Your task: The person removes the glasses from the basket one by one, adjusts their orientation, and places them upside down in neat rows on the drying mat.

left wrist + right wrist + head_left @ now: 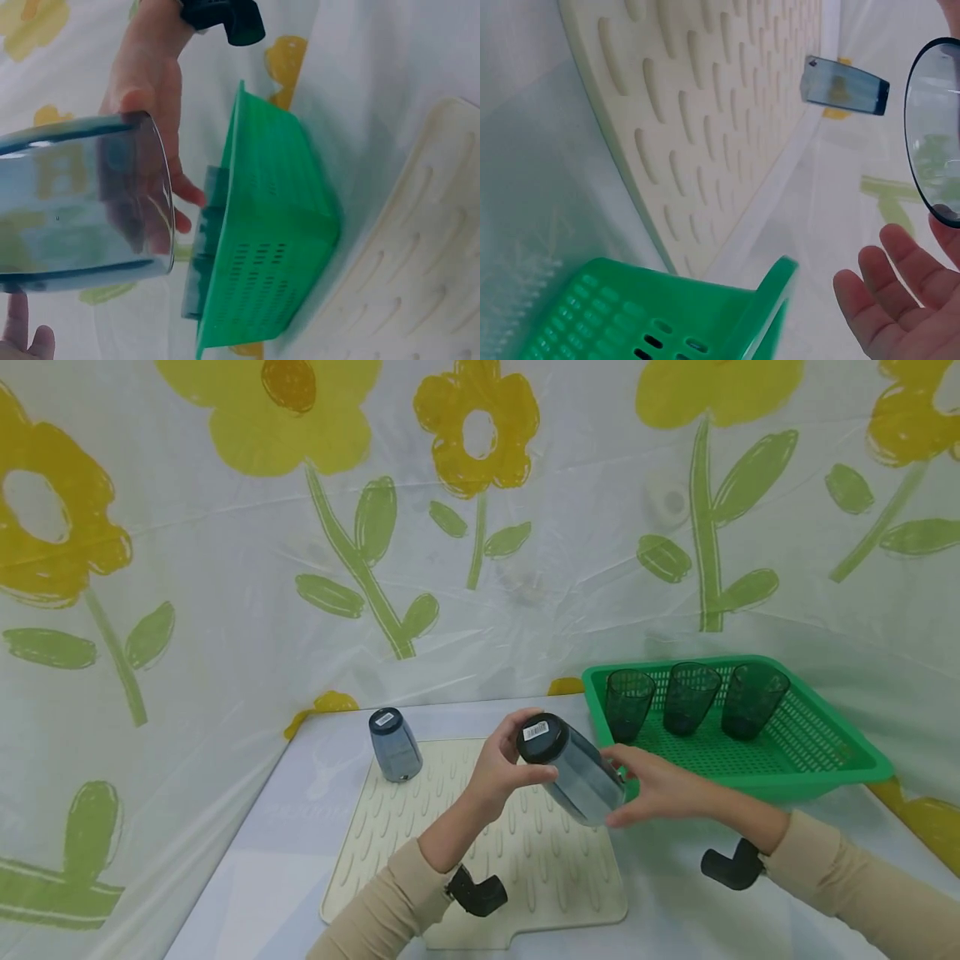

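Tilted above the mat, a blue-grey tinted drinking glass [581, 781] is held between both hands, its dark base with a white label facing up and left. My left hand [501, 768] grips it near the base, thumb below and fingers over the far side. At the rim end, my right hand [660, 783] holds it with the thumb low and fingers high; in the right wrist view its other fingers [885, 281] spread away from the glass. A second such glass [396, 747] stands upside down on the mat's far left corner.
A cream ridged drying mat [480, 860] lies on the white table [255, 860]. The green perforated basket [832, 768] at the right holds three dark-looking glasses [690, 697], mouths up. A flowered curtain [570, 568] hangs behind the table.
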### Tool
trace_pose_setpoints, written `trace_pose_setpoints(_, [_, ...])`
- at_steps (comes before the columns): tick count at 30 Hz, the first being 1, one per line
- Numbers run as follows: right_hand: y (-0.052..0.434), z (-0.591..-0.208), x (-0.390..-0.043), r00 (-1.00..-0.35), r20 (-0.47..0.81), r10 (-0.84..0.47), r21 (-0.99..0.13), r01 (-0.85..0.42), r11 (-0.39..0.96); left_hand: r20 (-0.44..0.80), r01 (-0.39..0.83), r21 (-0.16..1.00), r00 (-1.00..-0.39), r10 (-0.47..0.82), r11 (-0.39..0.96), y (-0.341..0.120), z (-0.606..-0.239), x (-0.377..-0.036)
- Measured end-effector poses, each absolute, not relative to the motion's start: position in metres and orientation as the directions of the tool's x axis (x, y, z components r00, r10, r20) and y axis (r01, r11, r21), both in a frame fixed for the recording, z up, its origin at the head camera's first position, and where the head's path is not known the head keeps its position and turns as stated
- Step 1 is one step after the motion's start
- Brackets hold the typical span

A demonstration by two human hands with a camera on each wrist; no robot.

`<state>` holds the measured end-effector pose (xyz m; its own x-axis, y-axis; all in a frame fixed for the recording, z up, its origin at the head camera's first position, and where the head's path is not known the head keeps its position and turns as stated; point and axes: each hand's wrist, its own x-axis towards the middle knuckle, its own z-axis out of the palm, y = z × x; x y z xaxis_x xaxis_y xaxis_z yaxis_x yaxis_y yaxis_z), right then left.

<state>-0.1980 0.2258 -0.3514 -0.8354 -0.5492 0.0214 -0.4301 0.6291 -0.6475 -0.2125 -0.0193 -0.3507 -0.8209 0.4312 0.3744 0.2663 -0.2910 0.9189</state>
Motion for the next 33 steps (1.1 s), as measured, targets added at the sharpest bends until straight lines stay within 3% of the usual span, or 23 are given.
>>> trace_pose_setpoints(19, [0.23, -0.34, -0.202, -0.84, 0.05, -0.541, -0.615, -0.452, 0.646, 0.318, 0.287, 0.948, -0.834, 0.45, -0.139, -0.032, -0.333, -0.222])
trace_pose_setpoints(33, [0.245, -0.323, -0.212, -0.862, 0.056, -0.505, -0.589, -0.436, 0.68, 0.184, 0.215, 0.976, -0.909, 0.373, 0.043, -0.052, -0.331, -0.242])
